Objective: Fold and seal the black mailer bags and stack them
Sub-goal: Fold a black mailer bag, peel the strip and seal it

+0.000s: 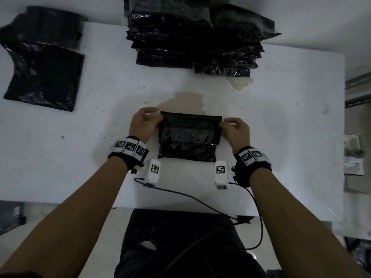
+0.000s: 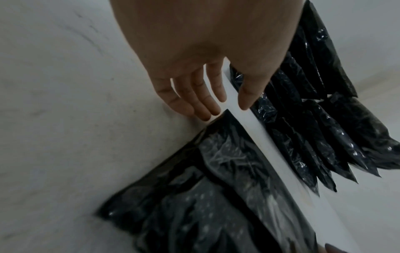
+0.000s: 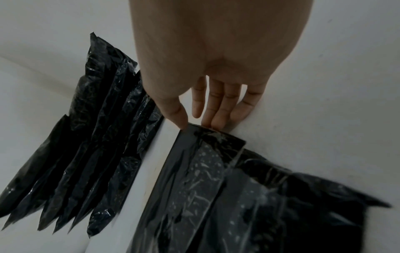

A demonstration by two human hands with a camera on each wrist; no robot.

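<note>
On the far left of the white table [image 1: 100,117], a loose heap of flat black bags [image 1: 42,63] lies well apart from the work. Far centre, a tall stack of finished bags [image 1: 192,47] sits against the far edge, layers fanned unevenly; brownish stains [image 1: 186,101] mark the table between stack and work.

Near centre, the mailer bag [image 1: 188,135] lies flat, its flap folded over toward the near side and lapping the body.

Left hand [image 1: 142,123]: thumb and fingertips pinch the bag's far-left corner. In the left wrist view the fingers [image 2: 194,95] look fairly straight, tips at the corner; whether the thumb bears on film or table is hard to say there.

Right hand [image 1: 236,131]: thumb and fingers pinch the far-right corner, mirrored. The right wrist view shows the thumb tip on the fold edge and the fingers [image 3: 218,109] at the bag's end.

Far right, a grey metal frame [image 1: 357,91] stands beside the table.

Handling, as judged: thin plastic film, very light, limp, glossy and probably slippery; creased all over, so it holds a fold poorly without pressure. It looks padded by some soft contents. Best held at the two fold corners as now, then pressed along the flap seam so the adhesive takes. Lifted by one corner it would likely sag; carry it to the stack by both ends.
</note>
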